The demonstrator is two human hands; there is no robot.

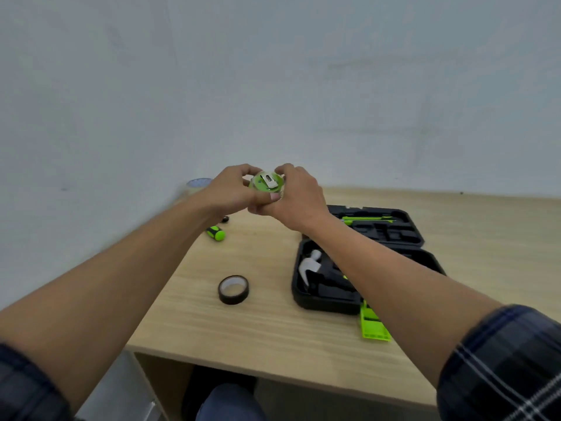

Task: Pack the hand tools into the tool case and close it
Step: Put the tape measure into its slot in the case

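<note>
Both hands hold a round green tape measure (pixel 266 182) with a silver clip up in the air, above the table's far left part. My left hand (pixel 230 189) grips its left side and my right hand (pixel 296 197) its right side. The black tool case (pixel 425 259) lies open on the right of the wooden table (pixel 267 323); a hammer (pixel 308 267) sits in its near half and a green tool (pixel 367 219) in its far half. A green-and-black screwdriver handle (pixel 216 233) lies on the table under my left forearm. My right forearm hides part of the case.
A roll of black tape (pixel 233 289) lies near the table's middle front. A green bit holder (pixel 375 325) rests at the case's front edge. A roll of clear tape (pixel 195 185) stands at the table's far left corner by the wall. The table's left edge is close.
</note>
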